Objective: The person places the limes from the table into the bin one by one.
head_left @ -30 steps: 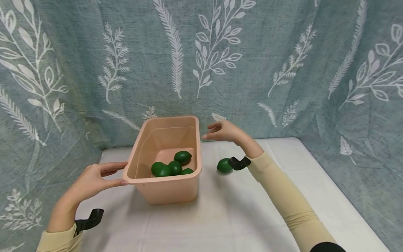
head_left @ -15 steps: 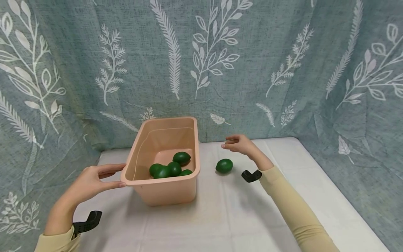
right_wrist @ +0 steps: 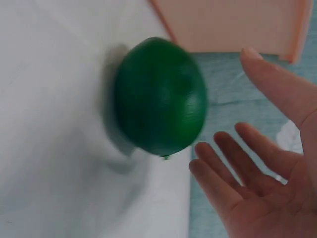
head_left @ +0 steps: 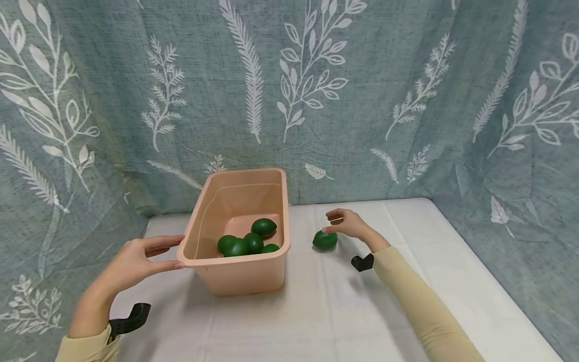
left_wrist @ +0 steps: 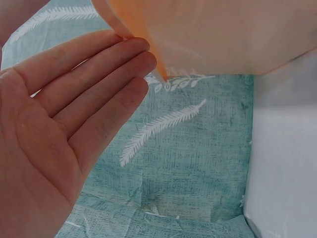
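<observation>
A pink plastic tub (head_left: 239,274) stands on the white table and holds several green limes (head_left: 246,240). One more lime (head_left: 323,240) lies on the table just right of the tub. My right hand (head_left: 338,224) hovers over this lime with spread fingers. In the right wrist view the lime (right_wrist: 161,96) sits close to the fingers (right_wrist: 225,158), with a small gap between them. My left hand (head_left: 169,252) is at the tub's front left corner. Its straight fingers (left_wrist: 104,79) touch the tub's rim (left_wrist: 143,37).
A teal curtain with white leaf prints (head_left: 362,100) hangs close behind and on both sides of the table. The white tablecloth (head_left: 316,311) stretches toward me. The table's right edge (head_left: 488,271) runs along the curtain.
My right hand has come down from beside the tub's far rim to the loose lime on the table. The left hand has stayed at the tub's corner.
</observation>
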Motion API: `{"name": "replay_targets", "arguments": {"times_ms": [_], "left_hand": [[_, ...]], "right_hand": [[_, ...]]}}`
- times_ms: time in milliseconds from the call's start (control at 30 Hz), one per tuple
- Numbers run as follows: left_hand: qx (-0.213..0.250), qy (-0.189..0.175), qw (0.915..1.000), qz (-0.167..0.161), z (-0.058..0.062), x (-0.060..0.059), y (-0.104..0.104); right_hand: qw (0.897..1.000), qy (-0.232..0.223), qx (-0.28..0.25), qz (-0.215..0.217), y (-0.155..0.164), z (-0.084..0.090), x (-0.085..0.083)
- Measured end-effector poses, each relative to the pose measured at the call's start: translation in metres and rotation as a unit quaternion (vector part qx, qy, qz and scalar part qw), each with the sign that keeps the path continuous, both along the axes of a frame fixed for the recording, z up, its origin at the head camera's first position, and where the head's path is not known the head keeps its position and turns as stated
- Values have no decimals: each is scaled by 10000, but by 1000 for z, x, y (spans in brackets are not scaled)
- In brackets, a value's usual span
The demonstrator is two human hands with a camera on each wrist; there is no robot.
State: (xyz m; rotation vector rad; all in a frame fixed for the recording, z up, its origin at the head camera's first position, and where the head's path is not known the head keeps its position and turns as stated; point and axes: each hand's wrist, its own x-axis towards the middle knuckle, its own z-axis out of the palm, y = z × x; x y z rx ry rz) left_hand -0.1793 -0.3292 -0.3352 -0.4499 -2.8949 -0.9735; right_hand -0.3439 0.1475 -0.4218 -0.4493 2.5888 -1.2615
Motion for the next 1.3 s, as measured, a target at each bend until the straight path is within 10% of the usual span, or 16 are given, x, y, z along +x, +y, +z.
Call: {"name": "replay_targets", "arguments": {"times_ms": [500,1300], "left_hand": [[23,24,10000,8,-1,0,0],[74,114,9999,-9,-3,0,-1]], "right_hand": [[9995,-110,268,100,0,-35,3],[9996,66,274,-24,2,-34,9]]}}
